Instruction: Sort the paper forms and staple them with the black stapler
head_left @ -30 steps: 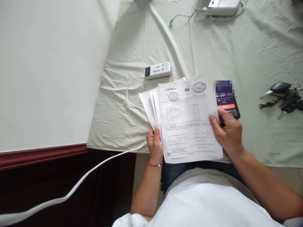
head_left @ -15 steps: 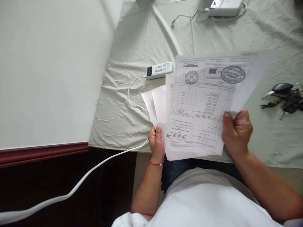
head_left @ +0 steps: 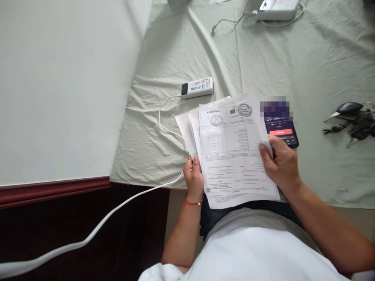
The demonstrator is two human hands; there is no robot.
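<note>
A pale green tablecloth (head_left: 322, 168), softly wrinkled and matt, meets a smooth white panel (head_left: 64, 86) edged below with dark red moulding (head_left: 52, 191). At the cloth's near edge, in front of a person's white top (head_left: 258, 249), is a fanned sheaf of papers (head_left: 234, 164), thin and flexible, the uppermost printed with a ruled grid and two rounded stamps. The left hand (head_left: 194, 177) pinches its left edge, thumb in front, fingers curled closed behind. The right hand (head_left: 281, 162) grips the right edge, thumb pressed on the page, fingers partly hidden behind. Just beyond that hand lies a flat, glossy phone (head_left: 283, 136); farther right, a bunch of keys (head_left: 359, 123). Beyond the papers sits a white, round-cornered power bank (head_left: 198, 88) with a slim cable (head_left: 159, 117)
</note>
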